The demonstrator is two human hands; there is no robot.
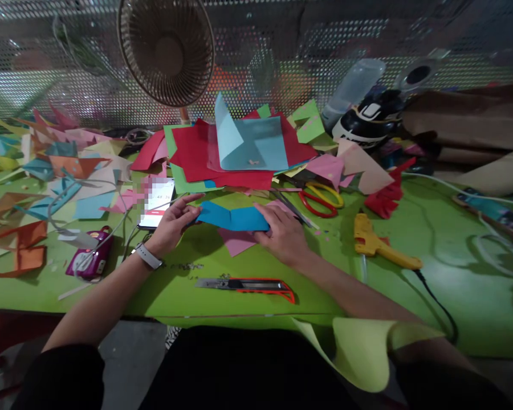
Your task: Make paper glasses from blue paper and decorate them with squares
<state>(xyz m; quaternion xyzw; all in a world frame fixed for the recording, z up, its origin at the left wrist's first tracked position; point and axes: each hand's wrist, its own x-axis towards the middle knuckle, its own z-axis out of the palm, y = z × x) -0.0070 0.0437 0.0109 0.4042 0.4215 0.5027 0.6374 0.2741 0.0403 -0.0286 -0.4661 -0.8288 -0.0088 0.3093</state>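
A translucent plastic bottle (355, 85) leans between one and two o'clock from the blue paper strip (247, 219), contents unclear. The smartphone (161, 196) at nine shows digits too blurred to read. Creased near its middle, the strip spans both hands over the green table (166, 299), left hand (176, 221) and right hand (284, 234) pinching opposite ends.
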